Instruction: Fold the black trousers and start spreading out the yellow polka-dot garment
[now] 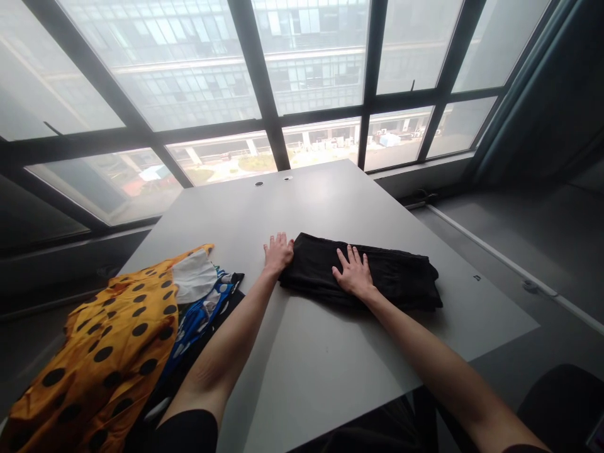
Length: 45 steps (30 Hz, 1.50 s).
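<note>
A folded black garment (401,277) lies as a long flat bundle across the middle of the white table (302,365). Its exact kind cannot be made out. My right hand (355,272) rests flat on top of it, fingers spread. At the bundle's left end is my left hand (279,253), fingers stretched out over the tabletop and its edge touching the cloth. Neither hand grips anything.
A pile of clothes lies at the table's left: an orange cloth with black dots (117,333), a white piece (194,277) and a blue patterned one (201,321). Windows (311,63) stand behind the table. A dark chair (561,406) is at the lower right.
</note>
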Each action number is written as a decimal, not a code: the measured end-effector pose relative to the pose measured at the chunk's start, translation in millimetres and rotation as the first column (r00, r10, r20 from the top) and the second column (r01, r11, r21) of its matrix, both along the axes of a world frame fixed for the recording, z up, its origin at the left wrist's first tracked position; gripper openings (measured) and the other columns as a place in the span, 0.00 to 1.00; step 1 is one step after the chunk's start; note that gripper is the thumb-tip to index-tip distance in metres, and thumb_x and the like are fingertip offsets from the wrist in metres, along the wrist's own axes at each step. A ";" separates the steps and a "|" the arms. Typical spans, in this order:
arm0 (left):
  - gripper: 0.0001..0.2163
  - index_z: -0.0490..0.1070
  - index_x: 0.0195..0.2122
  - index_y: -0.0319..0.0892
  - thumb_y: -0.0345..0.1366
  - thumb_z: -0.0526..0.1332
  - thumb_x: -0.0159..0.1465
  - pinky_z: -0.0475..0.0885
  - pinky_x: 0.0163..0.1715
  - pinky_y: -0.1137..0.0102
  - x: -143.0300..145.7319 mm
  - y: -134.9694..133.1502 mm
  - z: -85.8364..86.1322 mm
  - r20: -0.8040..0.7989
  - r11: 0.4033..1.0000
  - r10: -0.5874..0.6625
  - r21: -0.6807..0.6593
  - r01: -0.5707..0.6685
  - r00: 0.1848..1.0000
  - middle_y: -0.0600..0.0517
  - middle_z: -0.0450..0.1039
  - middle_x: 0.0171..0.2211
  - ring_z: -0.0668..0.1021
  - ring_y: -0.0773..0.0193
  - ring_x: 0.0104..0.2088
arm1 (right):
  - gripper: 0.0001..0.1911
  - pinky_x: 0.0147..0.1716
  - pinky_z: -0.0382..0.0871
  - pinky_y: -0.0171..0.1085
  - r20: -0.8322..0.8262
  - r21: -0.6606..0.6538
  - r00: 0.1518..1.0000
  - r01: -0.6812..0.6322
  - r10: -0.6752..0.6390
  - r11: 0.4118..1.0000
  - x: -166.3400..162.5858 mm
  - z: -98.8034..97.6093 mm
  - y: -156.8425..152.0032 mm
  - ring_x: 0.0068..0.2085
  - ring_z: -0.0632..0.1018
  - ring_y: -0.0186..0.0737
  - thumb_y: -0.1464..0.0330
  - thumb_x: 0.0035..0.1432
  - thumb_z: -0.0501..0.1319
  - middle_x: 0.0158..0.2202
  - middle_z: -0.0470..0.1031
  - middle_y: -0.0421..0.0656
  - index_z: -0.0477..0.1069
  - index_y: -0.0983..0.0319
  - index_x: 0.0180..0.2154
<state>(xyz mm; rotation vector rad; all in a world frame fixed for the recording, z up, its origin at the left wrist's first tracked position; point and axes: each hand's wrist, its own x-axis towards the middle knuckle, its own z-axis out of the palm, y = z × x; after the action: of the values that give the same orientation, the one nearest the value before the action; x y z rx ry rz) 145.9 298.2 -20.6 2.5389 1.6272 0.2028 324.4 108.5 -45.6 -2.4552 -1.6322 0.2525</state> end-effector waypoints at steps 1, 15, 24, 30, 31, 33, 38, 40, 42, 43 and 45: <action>0.30 0.56 0.76 0.37 0.46 0.40 0.78 0.49 0.72 0.41 4.8 -7.0 0.2 0.024 0.996 -0.057 0.063 0.056 0.998 0.41 0.50 0.77 0.52 0.42 0.76 | 0.38 0.73 0.33 0.57 0.004 0.007 1.000 0.001 -0.001 1.000 -0.4 -0.8 -0.3 0.78 0.43 0.51 0.50 0.74 0.49 0.79 0.38 0.52 0.45 0.55 0.78; 0.29 0.57 0.75 0.42 0.47 0.54 0.75 0.57 0.71 0.51 3.0 -24.1 -10.2 0.043 0.980 -0.197 0.001 0.197 0.980 0.39 0.54 0.75 0.57 0.45 0.75 | 0.32 0.74 0.39 0.54 -0.096 0.212 0.995 0.037 -0.017 0.977 10.4 21.8 -30.3 0.78 0.45 0.46 0.61 0.76 0.44 0.79 0.44 0.48 0.53 0.61 0.76; 0.26 0.79 0.44 0.36 0.54 0.74 0.55 0.76 0.39 0.67 -33.4 -15.5 10.2 0.253 0.895 0.197 -0.440 -0.069 0.947 0.40 0.83 0.40 0.84 0.45 0.45 | 0.36 0.74 0.34 0.60 -0.035 0.066 0.991 -0.123 0.125 0.990 -10.1 1.4 -55.7 0.78 0.44 0.52 0.48 0.76 0.46 0.79 0.42 0.51 0.52 0.57 0.76; 0.24 0.81 0.33 0.38 0.51 0.80 0.43 0.75 0.29 0.70 -31.5 -28.0 27.3 0.455 0.723 0.289 -0.681 0.119 0.842 0.47 0.83 0.31 0.84 0.52 0.35 | 0.37 0.74 0.33 0.59 -0.010 0.071 0.993 -0.118 0.119 0.990 -10.0 1.8 -55.5 0.78 0.45 0.52 0.48 0.75 0.46 0.79 0.43 0.53 0.52 0.57 0.76; 0.25 0.81 0.35 0.38 0.49 0.81 0.41 0.76 0.31 0.69 -30.9 -30.9 28.7 0.492 0.705 0.311 -0.693 0.150 0.813 0.47 0.84 0.32 0.84 0.52 0.36 | 0.37 0.74 0.34 0.59 -0.010 0.071 0.993 -0.116 0.117 0.991 -9.9 2.6 -55.6 0.78 0.45 0.52 0.48 0.75 0.46 0.79 0.43 0.53 0.52 0.57 0.76; 0.26 0.81 0.38 0.39 0.46 0.81 0.40 0.78 0.33 0.68 -29.1 -36.0 30.8 0.541 0.688 0.328 -0.699 0.197 0.774 0.47 0.85 0.34 0.85 0.51 0.38 | 0.37 0.73 0.33 0.59 -0.015 0.064 0.994 -0.109 0.111 0.992 -10.1 4.0 -55.3 0.78 0.45 0.52 0.48 0.75 0.46 0.79 0.42 0.53 0.52 0.57 0.76; 0.25 0.81 0.40 0.39 0.39 0.79 0.39 0.80 0.37 0.65 -25.4 -33.1 42.2 0.627 0.735 0.357 -0.646 0.207 0.692 0.47 0.85 0.35 0.85 0.50 0.39 | 0.37 0.73 0.32 0.62 -0.071 0.053 0.994 -0.078 0.082 0.996 -20.1 7.7 -48.1 0.78 0.44 0.54 0.49 0.75 0.48 0.79 0.42 0.53 0.51 0.58 0.76; 0.26 0.81 0.43 0.38 0.37 0.77 0.40 0.81 0.36 0.65 -24.8 -24.3 54.1 0.657 0.774 0.342 -0.602 0.195 0.672 0.48 0.85 0.35 0.85 0.51 0.38 | 0.36 0.73 0.33 0.63 -0.141 0.081 0.987 -0.062 0.073 0.995 -29.2 10.6 -40.3 0.78 0.44 0.55 0.50 0.75 0.49 0.78 0.43 0.54 0.53 0.59 0.76; 0.24 0.81 0.43 0.36 0.35 0.74 0.42 0.80 0.35 0.66 -22.3 -15.7 71.4 0.669 0.818 0.293 -0.545 0.183 0.683 0.49 0.84 0.33 0.85 0.52 0.36 | 0.35 0.73 0.35 0.62 -0.255 0.148 0.965 -0.019 0.057 0.989 -37.6 16.3 -29.2 0.78 0.45 0.54 0.53 0.75 0.50 0.78 0.46 0.55 0.57 0.62 0.74; 0.23 0.81 0.43 0.36 0.34 0.73 0.43 0.80 0.34 0.66 -19.5 -13.4 81.7 0.669 0.842 0.251 -0.507 0.183 0.700 0.49 0.83 0.32 0.84 0.52 0.35 | 0.33 0.74 0.38 0.59 -0.331 0.200 0.943 0.022 0.046 0.979 -40.1 20.7 -22.8 0.78 0.47 0.53 0.55 0.74 0.51 0.77 0.49 0.55 0.60 0.64 0.73; 0.21 0.82 0.43 0.36 0.33 0.70 0.46 0.79 0.34 0.67 -9.4 -16.3 103.9 0.649 0.889 0.120 -0.407 0.210 0.751 0.51 0.83 0.31 0.84 0.53 0.35 | 0.31 0.73 0.48 0.51 -0.520 0.311 0.854 0.152 0.034 0.938 -38.5 33.4 -10.4 0.75 0.58 0.50 0.58 0.73 0.51 0.74 0.60 0.55 0.66 0.66 0.69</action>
<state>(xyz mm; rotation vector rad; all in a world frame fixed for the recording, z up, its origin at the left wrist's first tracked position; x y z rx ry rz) 136.5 282.0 83.3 1.8259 1.1439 0.5669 285.9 98.2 -12.2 -1.9433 -1.2374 0.5223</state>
